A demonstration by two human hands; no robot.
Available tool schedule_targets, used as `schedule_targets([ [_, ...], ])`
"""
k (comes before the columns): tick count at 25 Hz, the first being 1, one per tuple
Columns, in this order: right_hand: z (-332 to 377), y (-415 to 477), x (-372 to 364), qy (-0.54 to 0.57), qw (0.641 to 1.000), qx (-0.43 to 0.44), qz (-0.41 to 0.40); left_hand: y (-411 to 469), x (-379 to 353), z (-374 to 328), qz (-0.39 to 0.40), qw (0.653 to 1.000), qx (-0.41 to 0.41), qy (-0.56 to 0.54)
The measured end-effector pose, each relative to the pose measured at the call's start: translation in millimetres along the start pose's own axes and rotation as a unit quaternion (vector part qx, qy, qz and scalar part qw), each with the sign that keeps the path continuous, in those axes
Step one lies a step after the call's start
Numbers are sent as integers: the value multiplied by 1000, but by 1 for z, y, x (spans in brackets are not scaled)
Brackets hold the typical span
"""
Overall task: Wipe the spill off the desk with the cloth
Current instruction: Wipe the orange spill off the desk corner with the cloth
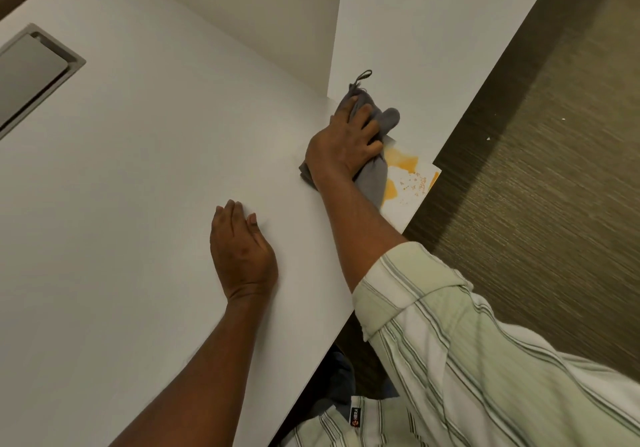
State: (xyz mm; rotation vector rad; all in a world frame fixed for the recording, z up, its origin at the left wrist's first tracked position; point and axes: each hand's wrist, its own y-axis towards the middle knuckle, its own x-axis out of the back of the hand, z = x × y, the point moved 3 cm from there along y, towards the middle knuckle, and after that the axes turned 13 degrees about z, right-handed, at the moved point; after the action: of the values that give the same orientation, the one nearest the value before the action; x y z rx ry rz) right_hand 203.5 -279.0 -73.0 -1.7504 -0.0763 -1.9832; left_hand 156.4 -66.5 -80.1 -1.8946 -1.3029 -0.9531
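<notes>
My right hand [346, 138] presses a bunched grey cloth [375, 176] onto the white desk [138, 169] near its right edge, fingers curled over the fabric. A small hanging loop sticks out at the cloth's far end. Just right of the cloth lies an orange-yellow spill [403, 169] with scattered specks, reaching the desk's edge; the cloth covers part of it. My left hand [242, 252] rests flat on the desk, palm down, nearer to me and to the left, holding nothing.
A white partition panel [277, 23] stands upright on the desk beyond the cloth. A grey cable-port lid [31, 72] is set into the desk at far left. The desk's edge runs diagonally on the right, with dark carpet [536, 169] below.
</notes>
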Motion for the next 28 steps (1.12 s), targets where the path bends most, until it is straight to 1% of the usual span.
schedule_targets([
  [5,-8,-12,9,36,996,45,65,1,0,0,2,1000,-2,-2],
  [6,-12,-16,10,22,996,65,65,1,-1,1,1,1000,-4,0],
  [9,-27,-36,5,-80,987,134,27,2,-1,2,-2,1000,-8,8],
  [11,-36,-41,-1,-114,981,157,19,1,-2,2,0,1000,-10,10],
  [13,-39,-34,1,-110,982,150,21,1,-2,2,-2,1000,-9,9],
  [17,-43,-18,11,-149,983,104,-7,1,-1,2,-4,1000,-10,-2],
  [19,-48,-11,16,-159,982,98,-7,1,-1,3,-6,1000,-9,-2],
  [22,-51,-11,15,-155,982,108,-5,2,-1,3,-4,1000,-13,5],
  [25,-48,-27,12,-113,986,121,-11,0,-1,1,-2,1000,-13,14],
  [28,-40,-51,4,-121,978,170,-16,0,-1,0,0,1000,-13,15],
])
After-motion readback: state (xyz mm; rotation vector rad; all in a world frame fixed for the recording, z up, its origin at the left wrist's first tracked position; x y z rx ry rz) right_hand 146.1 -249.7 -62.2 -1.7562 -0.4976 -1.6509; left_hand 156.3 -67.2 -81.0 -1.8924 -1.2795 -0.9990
